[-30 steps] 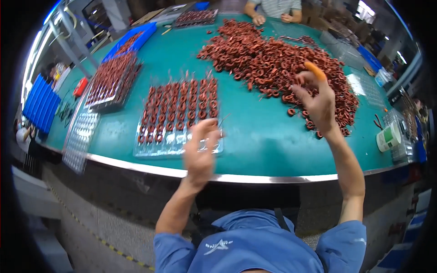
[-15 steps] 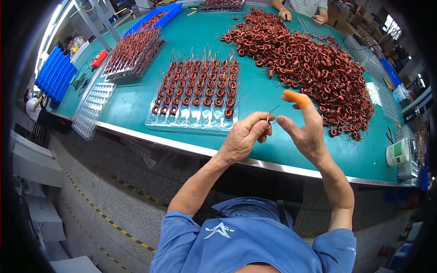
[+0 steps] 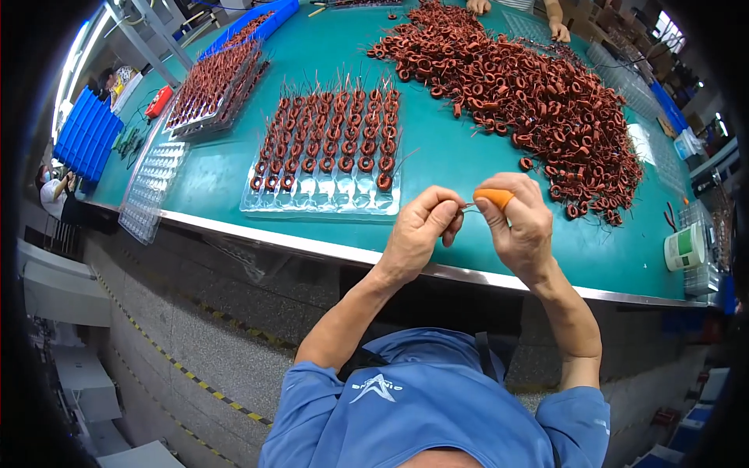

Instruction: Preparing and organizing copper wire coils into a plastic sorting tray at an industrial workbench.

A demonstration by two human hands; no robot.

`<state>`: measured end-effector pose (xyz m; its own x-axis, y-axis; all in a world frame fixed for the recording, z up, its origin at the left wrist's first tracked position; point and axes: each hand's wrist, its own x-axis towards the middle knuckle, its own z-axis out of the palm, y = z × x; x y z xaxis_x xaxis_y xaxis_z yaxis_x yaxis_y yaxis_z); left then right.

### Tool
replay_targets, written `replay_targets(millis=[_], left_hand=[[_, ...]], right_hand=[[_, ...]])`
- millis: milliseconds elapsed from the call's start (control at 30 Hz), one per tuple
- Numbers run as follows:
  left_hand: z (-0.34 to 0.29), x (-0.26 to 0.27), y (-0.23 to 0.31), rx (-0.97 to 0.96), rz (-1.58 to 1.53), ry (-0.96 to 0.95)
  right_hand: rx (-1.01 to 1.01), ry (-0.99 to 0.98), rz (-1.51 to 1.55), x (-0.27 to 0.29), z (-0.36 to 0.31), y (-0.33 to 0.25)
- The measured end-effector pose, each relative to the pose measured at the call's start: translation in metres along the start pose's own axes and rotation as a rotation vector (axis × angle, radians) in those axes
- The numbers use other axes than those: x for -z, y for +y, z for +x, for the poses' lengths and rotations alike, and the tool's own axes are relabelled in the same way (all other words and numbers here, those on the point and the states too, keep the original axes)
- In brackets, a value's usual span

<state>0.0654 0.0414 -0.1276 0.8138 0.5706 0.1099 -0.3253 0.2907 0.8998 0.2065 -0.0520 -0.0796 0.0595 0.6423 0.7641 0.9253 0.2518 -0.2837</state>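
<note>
Left hand (image 3: 421, 226): pinches a thin wire (image 3: 470, 207); fingers hide whatever it joins.
Right hand (image 3: 524, 230): thumb and orange finger cover (image 3: 495, 196), apart half a second ago, now close on the wire, so both hands work it.
Tray (image 3: 328, 206): left, partly filled with red coils (image 3: 347, 147).
Pile (image 3: 538, 109): far right.
Writing: white shirt emblem (image 3: 376, 388); tub (image 3: 684, 248) print unclear.

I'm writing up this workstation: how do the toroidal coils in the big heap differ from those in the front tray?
Arrangement: the heaped coils lie jumbled at many angles; the tray coils sit in rows.
Support: the heaped coils rest on the green tabletop, the tray coils in a clear plastic tray.
Both are reddish-brown rings with thin wire leads.
</note>
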Motion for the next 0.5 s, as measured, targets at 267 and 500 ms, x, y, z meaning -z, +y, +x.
replay_targets(millis=[267, 500], left_hand=[[-0.002, -0.009, 0.013, -0.06, 0.001, -0.035], [-0.004, 0.0, 0.015, -0.106, 0.376, -0.001]], right_hand=[[-0.767, -0.055, 1.035, -0.001, -0.007, 0.006], [0.208, 0.124, -0.105, -0.005, -0.003, -0.021]])
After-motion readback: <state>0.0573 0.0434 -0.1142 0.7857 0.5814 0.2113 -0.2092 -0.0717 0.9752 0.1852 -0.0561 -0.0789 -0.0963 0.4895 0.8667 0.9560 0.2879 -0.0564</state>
